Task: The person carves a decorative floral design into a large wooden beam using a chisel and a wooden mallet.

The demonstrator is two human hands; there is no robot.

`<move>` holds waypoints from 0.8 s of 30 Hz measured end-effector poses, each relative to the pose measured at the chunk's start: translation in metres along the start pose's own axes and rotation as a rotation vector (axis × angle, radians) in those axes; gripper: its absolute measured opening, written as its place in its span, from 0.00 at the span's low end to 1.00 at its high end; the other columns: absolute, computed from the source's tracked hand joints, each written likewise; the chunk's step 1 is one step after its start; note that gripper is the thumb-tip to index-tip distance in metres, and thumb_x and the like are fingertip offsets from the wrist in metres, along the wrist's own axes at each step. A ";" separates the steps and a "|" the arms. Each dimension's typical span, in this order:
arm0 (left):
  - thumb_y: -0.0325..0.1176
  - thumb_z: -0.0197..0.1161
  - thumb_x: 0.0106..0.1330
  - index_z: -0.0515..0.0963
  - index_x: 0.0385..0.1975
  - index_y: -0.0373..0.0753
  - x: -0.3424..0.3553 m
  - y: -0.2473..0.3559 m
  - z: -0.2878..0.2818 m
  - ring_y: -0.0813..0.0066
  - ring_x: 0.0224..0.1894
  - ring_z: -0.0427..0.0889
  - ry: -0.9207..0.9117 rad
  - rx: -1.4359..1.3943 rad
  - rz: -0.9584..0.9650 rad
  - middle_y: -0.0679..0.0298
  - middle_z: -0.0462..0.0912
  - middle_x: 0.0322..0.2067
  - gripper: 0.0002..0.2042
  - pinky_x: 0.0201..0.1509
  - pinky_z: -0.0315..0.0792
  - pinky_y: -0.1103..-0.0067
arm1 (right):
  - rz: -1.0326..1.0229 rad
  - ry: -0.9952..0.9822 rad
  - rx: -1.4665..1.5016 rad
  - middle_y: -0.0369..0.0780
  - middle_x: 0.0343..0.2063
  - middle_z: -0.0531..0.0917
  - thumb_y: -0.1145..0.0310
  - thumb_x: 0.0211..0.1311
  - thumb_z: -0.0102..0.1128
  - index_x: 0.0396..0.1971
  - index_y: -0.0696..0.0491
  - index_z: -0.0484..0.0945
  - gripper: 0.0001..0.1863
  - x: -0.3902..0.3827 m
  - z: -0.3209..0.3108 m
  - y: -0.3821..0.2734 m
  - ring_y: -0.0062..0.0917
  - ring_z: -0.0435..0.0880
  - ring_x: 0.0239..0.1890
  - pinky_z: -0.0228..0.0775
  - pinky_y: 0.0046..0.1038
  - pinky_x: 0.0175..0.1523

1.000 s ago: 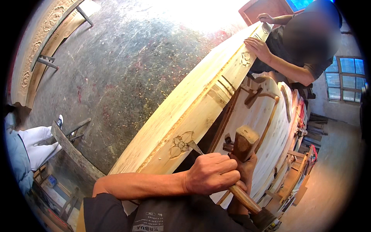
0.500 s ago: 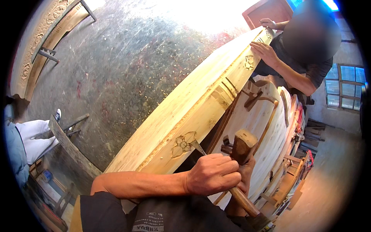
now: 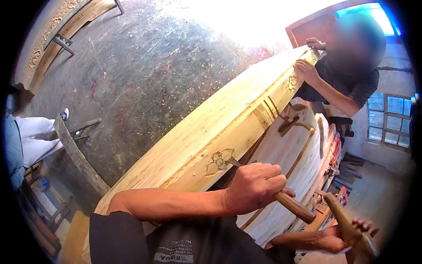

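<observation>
My left hand [image 3: 252, 187] grips a chisel with a wooden handle [image 3: 296, 207]; its metal blade [image 3: 234, 162] rests at a flower carving [image 3: 216, 163] on the side face of a long, pale timber piece [image 3: 176, 156]. My right hand [image 3: 334, 237] is lower right, fingers round a wooden mallet [image 3: 340, 211], apart from the chisel; the mallet's lower part is blurred. My left forearm lies across the timber's near end.
A person [image 3: 343, 88] has both hands on the timber's far end. Stacked boards [image 3: 288, 171] lie right of it. A rough bench [image 3: 81, 156] and another person's white-trousered legs [image 3: 37, 132] are left; carved panels [image 3: 52, 31] are upper left. Chips dot the floor [image 3: 132, 101].
My right hand and mallet have moved from behind my left hand down to the lower right. My left hand and chisel have shifted right and up in view, as has the timber.
</observation>
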State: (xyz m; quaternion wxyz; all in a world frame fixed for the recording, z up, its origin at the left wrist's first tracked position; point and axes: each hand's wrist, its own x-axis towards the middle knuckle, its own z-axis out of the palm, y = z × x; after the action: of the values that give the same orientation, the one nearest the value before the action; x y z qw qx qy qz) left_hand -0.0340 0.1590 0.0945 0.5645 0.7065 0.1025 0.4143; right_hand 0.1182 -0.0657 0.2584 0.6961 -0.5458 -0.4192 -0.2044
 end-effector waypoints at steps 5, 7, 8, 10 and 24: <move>0.38 0.73 0.61 0.70 0.23 0.40 0.004 0.000 -0.003 0.58 0.25 0.77 0.050 -0.027 -0.033 0.60 0.69 0.23 0.16 0.29 0.71 0.67 | -0.021 -0.475 -0.317 0.47 0.56 0.83 0.57 0.73 0.57 0.64 0.62 0.75 0.28 0.011 0.028 0.013 0.34 0.82 0.56 0.75 0.37 0.62; 0.36 0.72 0.61 0.70 0.24 0.40 0.004 -0.002 -0.002 0.58 0.25 0.77 0.044 -0.034 -0.034 0.59 0.69 0.24 0.15 0.29 0.71 0.67 | -0.135 -0.576 -0.749 0.47 0.57 0.83 0.61 0.73 0.56 0.63 0.62 0.77 0.25 0.010 0.044 0.016 0.33 0.82 0.57 0.76 0.38 0.61; 0.35 0.73 0.60 0.70 0.23 0.39 0.005 -0.004 0.000 0.58 0.24 0.76 0.067 -0.065 -0.024 0.59 0.69 0.23 0.16 0.27 0.70 0.67 | -0.101 -0.581 -0.703 0.47 0.57 0.83 0.63 0.73 0.57 0.62 0.62 0.77 0.24 0.015 0.042 0.015 0.33 0.81 0.57 0.76 0.38 0.61; 0.35 0.77 0.57 0.69 0.21 0.38 0.002 -0.005 -0.002 0.57 0.22 0.74 0.131 -0.096 -0.018 0.59 0.68 0.21 0.18 0.25 0.68 0.67 | 0.065 -0.553 -0.316 0.47 0.56 0.83 0.67 0.72 0.59 0.61 0.63 0.78 0.23 0.037 0.025 0.016 0.35 0.81 0.57 0.76 0.37 0.61; 0.42 0.73 0.64 0.70 0.19 0.43 -0.026 -0.015 0.006 0.67 0.17 0.75 -0.269 -0.072 0.156 0.66 0.67 0.17 0.20 0.19 0.68 0.71 | 0.027 -0.318 -0.751 0.38 0.35 0.81 0.77 0.56 0.72 0.62 0.60 0.70 0.33 -0.028 0.033 0.030 0.24 0.80 0.37 0.75 0.34 0.60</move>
State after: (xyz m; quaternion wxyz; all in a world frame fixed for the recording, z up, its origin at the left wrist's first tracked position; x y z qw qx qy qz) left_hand -0.0416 0.1441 0.0694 0.5644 0.7405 -0.0440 0.3621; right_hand 0.1127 -0.0302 0.2203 0.3774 -0.7924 -0.4107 -0.2471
